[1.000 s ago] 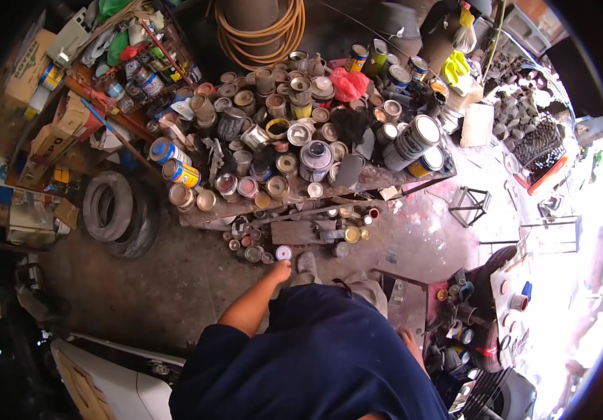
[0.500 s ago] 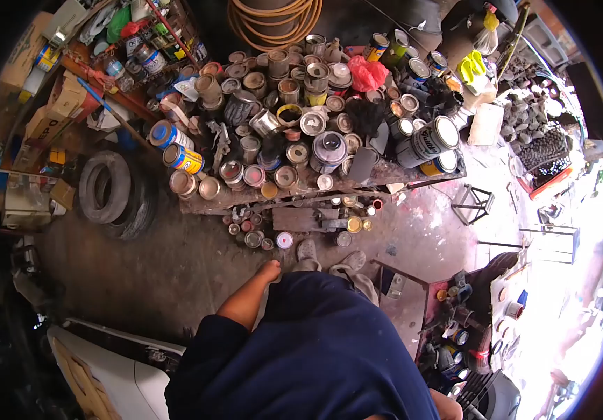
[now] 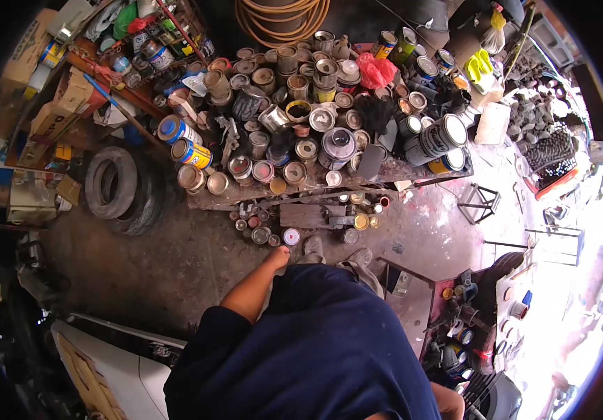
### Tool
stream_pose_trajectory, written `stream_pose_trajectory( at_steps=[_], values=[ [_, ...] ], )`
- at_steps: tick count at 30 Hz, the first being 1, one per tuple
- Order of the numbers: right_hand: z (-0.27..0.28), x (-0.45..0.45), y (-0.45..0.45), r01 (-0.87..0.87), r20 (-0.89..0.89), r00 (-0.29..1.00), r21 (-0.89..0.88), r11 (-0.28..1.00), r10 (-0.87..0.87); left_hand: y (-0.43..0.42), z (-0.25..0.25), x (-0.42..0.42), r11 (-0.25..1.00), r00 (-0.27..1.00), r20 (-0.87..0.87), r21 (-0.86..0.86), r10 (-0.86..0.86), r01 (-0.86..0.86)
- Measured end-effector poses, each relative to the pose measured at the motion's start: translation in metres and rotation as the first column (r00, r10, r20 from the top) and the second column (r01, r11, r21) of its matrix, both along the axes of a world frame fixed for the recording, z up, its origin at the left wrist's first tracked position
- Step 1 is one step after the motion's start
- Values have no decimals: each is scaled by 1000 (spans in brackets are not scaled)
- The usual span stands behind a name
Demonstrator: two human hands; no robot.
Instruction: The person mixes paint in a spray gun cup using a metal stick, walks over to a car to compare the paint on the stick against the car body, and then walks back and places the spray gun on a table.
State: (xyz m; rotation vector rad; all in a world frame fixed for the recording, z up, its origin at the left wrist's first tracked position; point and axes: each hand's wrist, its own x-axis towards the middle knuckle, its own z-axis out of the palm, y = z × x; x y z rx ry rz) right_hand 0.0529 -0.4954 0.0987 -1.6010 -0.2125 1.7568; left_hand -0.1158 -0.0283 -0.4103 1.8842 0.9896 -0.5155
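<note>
My left hand is held out low in front of my body, its fingers curled closed. Whatever they may hold is too small to make out. Just beyond the hand is a small can with a pale lid, and a gap cannot be judged from above. Beside it are a small can with a dark top and other small tins. Only a bit of my right forearm shows at the lower right; the hand itself is out of sight. My shoes stand close to these cans.
A low workbench ahead is crowded with paint cans, including a large tilted can. Tyres lie at left. A small metal-frame stand is at right. A pale car panel is behind at lower left.
My left hand has moved slightly forward and right, closer to the pale-lidded can. The whole view has shifted a little to the right.
</note>
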Motion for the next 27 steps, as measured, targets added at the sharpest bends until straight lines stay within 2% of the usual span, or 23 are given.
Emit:
stream_pose_trajectory(
  at_steps=[2,8,12,14,18,27],
  values=[
    [-3,0,1,-34,33,999,35,999,33,3,4,-3,999,999,-29,-21,25,-26],
    [-9,-4,-7,-44,74,997,110,993,36,4,-8,-18,998,991,-115,-27,-66,64],
    [-15,-3,-18,-29,90,996,166,986,15,-1,-10,-23,997,993,-92,-45,-73,69],
    [-15,-2,-22,-37,87,996,153,987,23,-3,-20,-26,996,996,-74,-74,-47,42],
    [1,-10,-4,-161,30,986,-20,987,162,-2,-3,-19,995,993,-79,-34,-91,88],
    [-9,-22,-12,69,100,991,153,986,-85,1,5,-12,996,992,-92,-35,-88,85]
  ],
)
